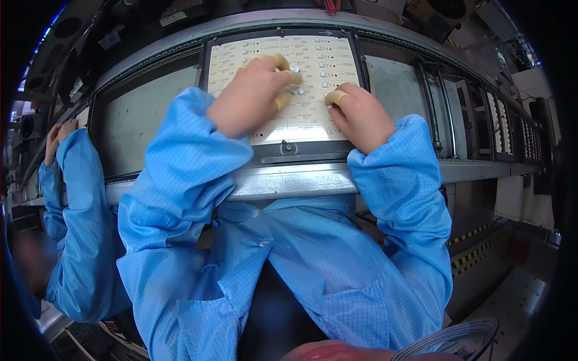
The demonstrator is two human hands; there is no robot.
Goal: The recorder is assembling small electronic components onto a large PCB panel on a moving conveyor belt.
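Note:
A cream panel (301,114), printed with rows of small dark marks, lies flat in a black frame (271,155). My left hand (256,93) is over its middle, with yellow finger cots on the curled fingers and some motion blur. Small pale, shiny bits (298,91) show beside those fingertips; their kind is too small to tell. On the panel's right side, my right hand (361,114) has its thumb and index finger pinched close to the surface, the index in a yellow cot. Whatever sits between those two fingertips is hidden.
The frame rests on a conveyor with metal rails (295,182). Grey plates (394,90) flank it. At the left, another person in a blue sleeve (87,174) has hands near the rail. A red object (330,7) stands at the far rail; more panels (500,120) are far right.

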